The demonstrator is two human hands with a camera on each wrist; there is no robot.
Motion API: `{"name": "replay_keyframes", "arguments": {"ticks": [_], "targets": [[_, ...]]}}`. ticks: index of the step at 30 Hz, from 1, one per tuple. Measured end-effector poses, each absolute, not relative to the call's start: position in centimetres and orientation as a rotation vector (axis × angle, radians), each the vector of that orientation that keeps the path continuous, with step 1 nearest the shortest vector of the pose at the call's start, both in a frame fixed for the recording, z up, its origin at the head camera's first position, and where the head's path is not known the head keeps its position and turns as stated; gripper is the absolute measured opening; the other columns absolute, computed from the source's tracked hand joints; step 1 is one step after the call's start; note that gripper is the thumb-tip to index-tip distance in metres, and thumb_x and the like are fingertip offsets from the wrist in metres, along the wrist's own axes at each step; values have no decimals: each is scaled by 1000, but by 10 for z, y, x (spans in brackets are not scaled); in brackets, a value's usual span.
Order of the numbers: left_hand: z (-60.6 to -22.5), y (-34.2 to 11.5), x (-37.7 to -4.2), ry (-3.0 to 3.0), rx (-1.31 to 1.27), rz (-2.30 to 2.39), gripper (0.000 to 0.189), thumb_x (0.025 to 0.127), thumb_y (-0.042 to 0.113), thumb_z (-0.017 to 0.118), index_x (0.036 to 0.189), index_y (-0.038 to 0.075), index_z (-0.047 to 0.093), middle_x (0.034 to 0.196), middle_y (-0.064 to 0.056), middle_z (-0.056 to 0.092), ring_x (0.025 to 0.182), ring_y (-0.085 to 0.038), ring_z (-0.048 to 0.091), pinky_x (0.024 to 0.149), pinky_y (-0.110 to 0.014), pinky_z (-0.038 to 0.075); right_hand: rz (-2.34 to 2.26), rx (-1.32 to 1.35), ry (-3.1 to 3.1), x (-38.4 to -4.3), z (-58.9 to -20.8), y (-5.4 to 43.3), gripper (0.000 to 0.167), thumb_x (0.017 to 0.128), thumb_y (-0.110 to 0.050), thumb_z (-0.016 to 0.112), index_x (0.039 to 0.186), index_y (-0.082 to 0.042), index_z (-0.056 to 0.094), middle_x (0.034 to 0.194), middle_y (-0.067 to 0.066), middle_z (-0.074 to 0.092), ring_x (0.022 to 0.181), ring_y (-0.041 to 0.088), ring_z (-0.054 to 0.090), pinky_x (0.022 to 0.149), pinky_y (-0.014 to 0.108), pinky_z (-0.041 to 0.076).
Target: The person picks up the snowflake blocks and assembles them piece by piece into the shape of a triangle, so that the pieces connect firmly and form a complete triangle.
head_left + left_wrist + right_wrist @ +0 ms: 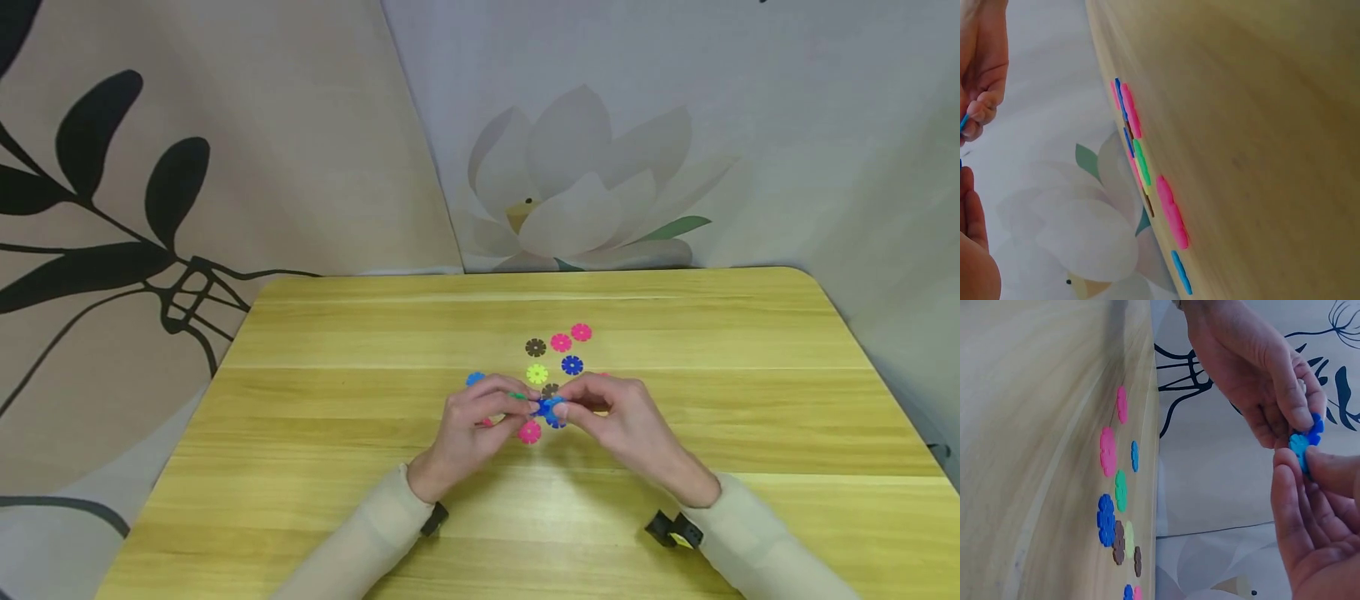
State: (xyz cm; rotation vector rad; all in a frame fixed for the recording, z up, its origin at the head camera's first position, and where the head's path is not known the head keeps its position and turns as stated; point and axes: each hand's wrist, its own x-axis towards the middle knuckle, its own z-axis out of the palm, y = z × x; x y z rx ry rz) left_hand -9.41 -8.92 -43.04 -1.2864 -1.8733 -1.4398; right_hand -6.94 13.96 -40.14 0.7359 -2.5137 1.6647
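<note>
In the head view my left hand [476,421] and right hand [630,421] meet over the scattered discs. Between thumb and fingertips, the left one pinches a dark blue notched disc [1317,429]. The right one pinches a light blue notched disc [1298,445] by its edge. The two discs come together at an angle, overlapping in the right wrist view, and fingertips cover part of both. In the left wrist view only a sliver of the light blue disc shows at the left edge.
On the wooden table [337,450], several notched discs lie flat beneath and beyond the hands: a yellow disc [537,374], a brown disc [536,347], a pink disc [530,432], a green disc [1121,490] and others. A printed wall [600,50] stands behind the table's far edge.
</note>
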Motion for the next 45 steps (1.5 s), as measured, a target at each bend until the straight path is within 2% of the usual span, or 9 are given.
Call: {"name": "replay_keyframes", "arguments": {"ticks": [6, 11, 21, 25, 28, 30, 33, 37, 45], "targets": [[-433, -88, -95, -1913, -1237, -1512, 23, 74, -23, 78, 88, -6, 75, 94, -18, 75, 87, -31, 74, 80, -30, 62, 1776, 669, -2586, -72, -400, 140, 4, 96, -12, 74, 100, -10, 75, 89, -3, 75, 77, 16, 71, 69, 31, 61], [-432, -87, -96, -1980, -1213, -1508, 21, 75, -19, 80, 90, -5, 77, 94, -16, 76, 88, -29, 75, 82, -29, 61, 1770, 675, -2620, -76, -401, 141, 6, 97, -13, 74, 102, -9, 76, 90, 2, 76, 77, 14, 71, 69, 35, 62], [-421, -86, -92, -2340, -867, -1604, 11, 85, 3, 83, 96, 4, 81, 110, -6, 71, 106, -22, 67, 93, -35, 57, 1917, 553, -2668, -88, -407, 147, 24, 102, -20, 69, 118, -3, 73, 99, 6, 75, 88, 39, 72, 78, 42, 62], [-420, -86, -91, -2453, -681, -1718, 8, 88, 9, 82, 96, 8, 81, 112, 2, 73, 108, -16, 67, 89, -34, 58, 1912, 538, -2708, -91, -413, 153, 29, 105, -22, 64, 125, -2, 71, 105, 9, 74, 93, 37, 73, 83, 46, 62], [-420, -86, -91, -2493, -556, -1864, 7, 91, 12, 80, 99, 11, 81, 115, 6, 75, 110, -13, 68, 84, -30, 60, 1815, 526, -2756, -92, -417, 159, 31, 106, -25, 63, 126, -3, 71, 108, 11, 74, 95, 32, 73, 85, 41, 61], [-420, -87, -91, -2487, -502, -1969, 9, 93, 12, 78, 101, 10, 80, 116, 4, 76, 108, -17, 70, 80, -30, 61, 1724, 524, -2787, -93, -420, 165, 31, 106, -25, 63, 125, -3, 71, 109, 12, 74, 96, 28, 73, 85, 36, 61], [-419, -89, -91, -2449, -453, -2097, 11, 93, 9, 76, 104, 6, 79, 113, -4, 77, 99, -31, 73, 70, -32, 62, 1533, 537, -2837, -95, -423, 176, 27, 105, -24, 63, 121, -5, 74, 111, 9, 75, 96, 22, 70, 83, 32, 59], [-421, -92, -93, -2414, -416, -2179, 13, 93, 6, 73, 105, 3, 77, 108, -9, 76, 88, -45, 71, 58, -30, 58, 1274, 553, -2893, -99, -428, 191, 21, 103, -19, 66, 117, -8, 76, 112, 3, 75, 97, 19, 69, 83, 36, 60], [-420, -95, -93, -2457, -336, -2140, 14, 91, 12, 76, 104, 9, 78, 107, -4, 75, 80, -19, 64, 56, -25, 50, 1067, 560, -2964, -112, -434, 211, 18, 99, -7, 68, 114, -4, 76, 108, 8, 75, 93, 21, 69, 80, 42, 60]]}}
